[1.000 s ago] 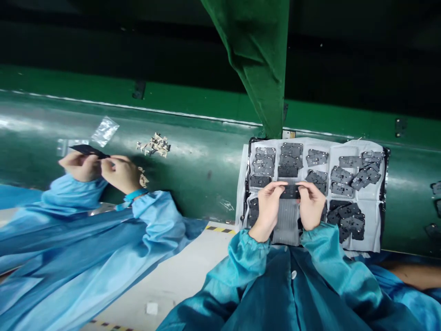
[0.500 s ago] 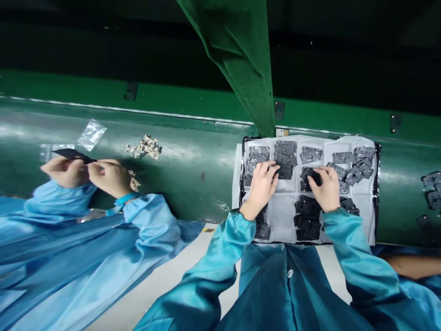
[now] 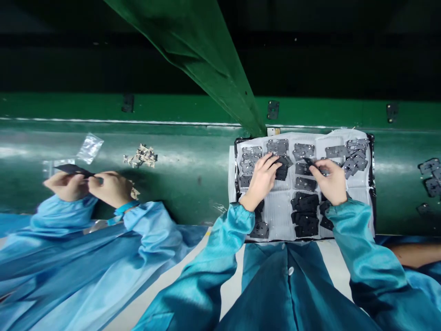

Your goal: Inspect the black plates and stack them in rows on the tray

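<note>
A white compartment tray [image 3: 284,214] lies on the green conveyor belt in front of me, filled with several small black flat parts [image 3: 305,184]. My left hand [image 3: 261,180] reaches over the tray's left-middle compartments, fingers pinched on a black part [image 3: 283,162] at the top of a pile. My right hand [image 3: 331,181] is over the tray's right-middle area, fingers pinching the edge of another black part [image 3: 309,162]. Both teal sleeves cover the tray's near edge.
To the left a co-worker in a light blue gown holds a black part [image 3: 74,170] in both hands [image 3: 89,186]. A clear bag [image 3: 90,148] and a small pile of pale scraps [image 3: 142,156] lie on the belt. A green beam [image 3: 206,59] slants overhead. More black parts [image 3: 429,172] sit at far right.
My hands left the tray's near middle, where they held one part together, and moved apart to the far compartments, each now pinching its own part. The view shifted right and down.
</note>
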A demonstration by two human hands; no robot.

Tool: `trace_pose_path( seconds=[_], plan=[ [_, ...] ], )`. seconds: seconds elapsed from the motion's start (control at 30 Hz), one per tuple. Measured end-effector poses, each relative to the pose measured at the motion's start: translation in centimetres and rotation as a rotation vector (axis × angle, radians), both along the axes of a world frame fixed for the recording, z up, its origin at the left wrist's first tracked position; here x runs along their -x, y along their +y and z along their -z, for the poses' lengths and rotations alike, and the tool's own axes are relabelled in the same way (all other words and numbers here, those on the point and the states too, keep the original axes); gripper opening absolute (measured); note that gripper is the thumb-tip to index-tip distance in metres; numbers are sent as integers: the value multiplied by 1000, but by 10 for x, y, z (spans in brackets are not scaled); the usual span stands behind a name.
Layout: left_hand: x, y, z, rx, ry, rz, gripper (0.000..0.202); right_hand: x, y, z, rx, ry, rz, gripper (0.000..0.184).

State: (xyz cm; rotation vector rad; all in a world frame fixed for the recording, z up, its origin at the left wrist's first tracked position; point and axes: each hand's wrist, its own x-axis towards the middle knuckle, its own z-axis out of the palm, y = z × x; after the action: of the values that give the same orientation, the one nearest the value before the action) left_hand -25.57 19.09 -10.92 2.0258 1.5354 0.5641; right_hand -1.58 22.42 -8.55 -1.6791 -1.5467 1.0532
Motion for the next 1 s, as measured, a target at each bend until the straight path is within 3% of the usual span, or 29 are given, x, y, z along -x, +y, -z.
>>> trace_pose_path(
  seconds=[0.1,0.17,0.23,0.37,0.5,0.7,0.9,1.0],
  plan=[
    [0,4,-4,40,-46,41,53,4,4,-20,26,227,137,21],
    [-3,4,-12,54,-117,19,48,9,4,-36,96,335,104,29],
    [-11,3,-25,71,-254,-84,38,17,1,-51,165,394,46,35],
    [-32,-4,-60,281,-763,-364,32,34,-6,-71,229,482,-37,32],
    [-41,-9,-82,469,-1179,-492,31,43,-6,-78,260,505,-78,31],
    [-38,-11,-92,487,-1200,-671,18,50,-7,-77,307,486,-169,30],
    [-47,-8,-95,524,-1265,-873,18,59,-12,-75,267,487,-93,34],
    [-50,-7,-99,517,-1290,-909,19,62,-14,-76,240,476,-56,33]
  ],
)
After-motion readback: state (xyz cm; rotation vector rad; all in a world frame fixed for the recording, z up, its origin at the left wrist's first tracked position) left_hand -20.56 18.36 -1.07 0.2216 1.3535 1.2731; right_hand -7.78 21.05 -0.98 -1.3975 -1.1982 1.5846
